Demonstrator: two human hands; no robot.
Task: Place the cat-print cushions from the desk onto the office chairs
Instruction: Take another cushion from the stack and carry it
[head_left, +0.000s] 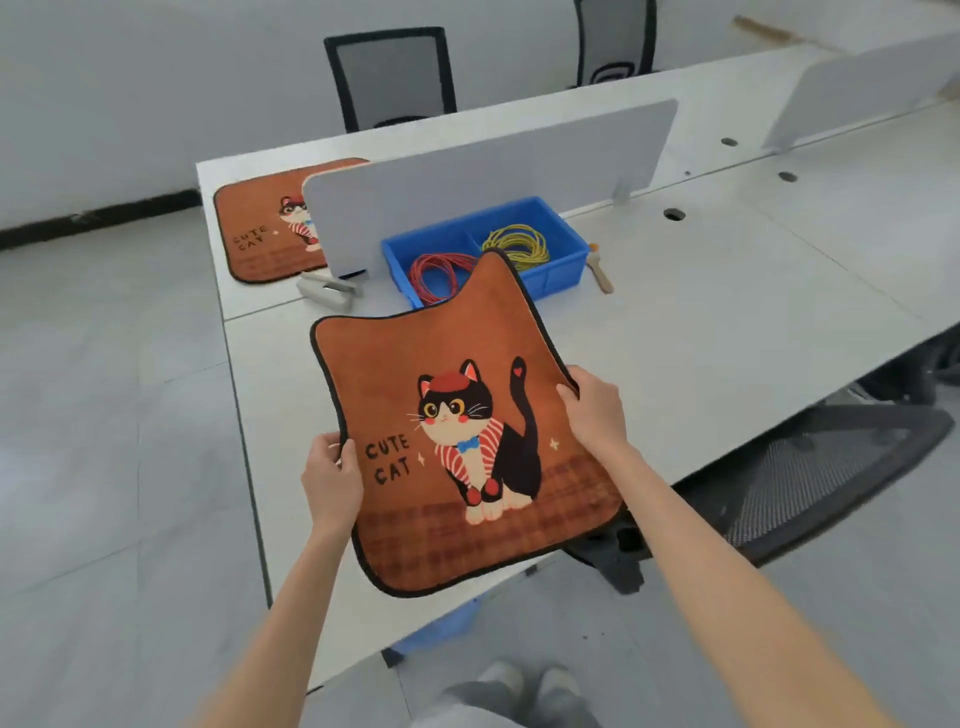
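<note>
An orange cat-print cushion (447, 364) with "CUTE CAT" lettering is lifted above the near corner of the white desk (701, 322). My left hand (332, 475) grips its left edge and my right hand (592, 410) grips its right edge. A second cat-print cushion (260, 228) lies flat on the far desk section, partly hidden behind a white divider panel (483, 192). A black mesh office chair (821, 473) sits tucked under the desk at my right. Two more office chairs, one (395, 78) and another (615, 41), stand beyond the desk.
A blue bin (550, 275) holding red and yellow wire coils sits behind the held cushion. A grey stapler-like tool (327, 291) and a wooden-handled tool (600, 270) lie on the desk. Cable holes dot the desktop. My shoes (530, 680) stand on grey floor.
</note>
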